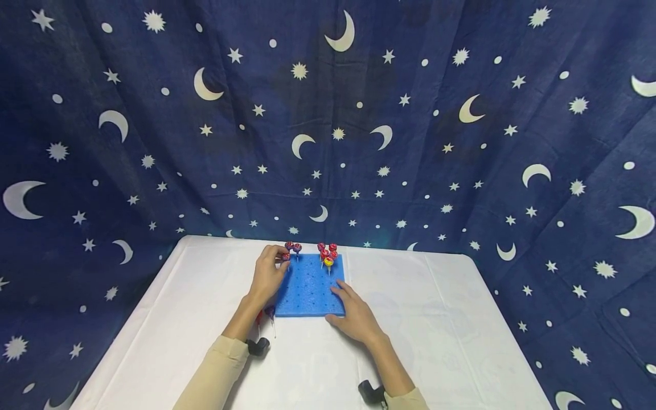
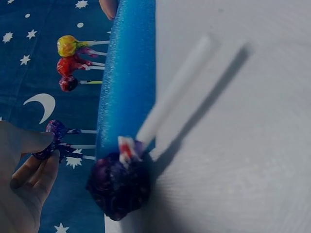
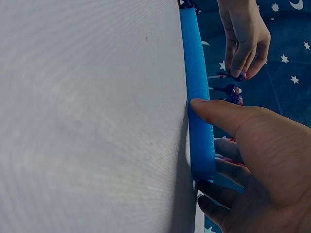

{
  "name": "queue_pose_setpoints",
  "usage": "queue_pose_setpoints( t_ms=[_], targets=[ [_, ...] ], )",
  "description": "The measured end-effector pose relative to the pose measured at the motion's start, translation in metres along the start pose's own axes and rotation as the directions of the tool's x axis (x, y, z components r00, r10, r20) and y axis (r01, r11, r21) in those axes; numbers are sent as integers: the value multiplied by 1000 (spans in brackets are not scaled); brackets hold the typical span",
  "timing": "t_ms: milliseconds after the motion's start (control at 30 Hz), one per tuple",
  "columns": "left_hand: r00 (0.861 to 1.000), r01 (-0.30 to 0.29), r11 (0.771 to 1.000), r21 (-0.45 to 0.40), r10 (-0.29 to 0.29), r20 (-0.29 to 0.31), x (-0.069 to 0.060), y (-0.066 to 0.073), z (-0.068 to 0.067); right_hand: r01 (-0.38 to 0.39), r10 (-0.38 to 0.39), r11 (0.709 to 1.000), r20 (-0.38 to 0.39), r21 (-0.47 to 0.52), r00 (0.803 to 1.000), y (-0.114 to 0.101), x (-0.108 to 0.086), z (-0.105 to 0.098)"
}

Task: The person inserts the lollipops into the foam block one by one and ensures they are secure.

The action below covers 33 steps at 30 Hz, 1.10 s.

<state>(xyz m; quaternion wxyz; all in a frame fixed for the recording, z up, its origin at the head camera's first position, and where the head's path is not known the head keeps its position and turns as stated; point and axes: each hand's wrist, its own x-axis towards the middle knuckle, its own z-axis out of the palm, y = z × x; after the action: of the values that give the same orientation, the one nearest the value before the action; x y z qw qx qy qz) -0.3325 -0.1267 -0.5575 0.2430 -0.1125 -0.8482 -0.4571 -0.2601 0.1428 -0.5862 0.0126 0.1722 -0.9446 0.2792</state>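
Note:
At the back left of a blue foam board, my left hand pinches the wrapped head of a purple lollipop between thumb and fingers. Its stick points down at the board; whether it sits in a hole I cannot tell. Two purple lollipops stand upright close by. My right hand touches the board's front right corner, thumb against the front edge, fingers loosely spread along the right side. Toward the back right stand several red lollipops and a yellow one.
A loose purple lollipop lies on the white tablecloth in front of the board, with a red one beside it, partly behind my left wrist. Rows of small holes mark the board. A dark blue star-and-moon curtain surrounds the table.

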Motion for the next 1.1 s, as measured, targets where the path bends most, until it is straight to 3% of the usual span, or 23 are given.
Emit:
queue_pose_setpoints(
  t_ms=[233,533,867,1100],
  targets=[
    [1000,-19,1000,3,19,-3,-1,-5,2,1,-1,1000,-1,-2,1000,0,0,1],
    [998,57,998,25,-58,34,3,-8,4,6,-6,1000,5,-9,1000,-2,0,0],
    [993,98,992,77,-102,54,-1,-8,2,5,-5,1000,1,3,1000,-4,-1,-1],
    [992,84,995,52,-88,86,-3,-4,-6,7,-7,1000,0,-2,1000,-1,0,0]
  ],
)
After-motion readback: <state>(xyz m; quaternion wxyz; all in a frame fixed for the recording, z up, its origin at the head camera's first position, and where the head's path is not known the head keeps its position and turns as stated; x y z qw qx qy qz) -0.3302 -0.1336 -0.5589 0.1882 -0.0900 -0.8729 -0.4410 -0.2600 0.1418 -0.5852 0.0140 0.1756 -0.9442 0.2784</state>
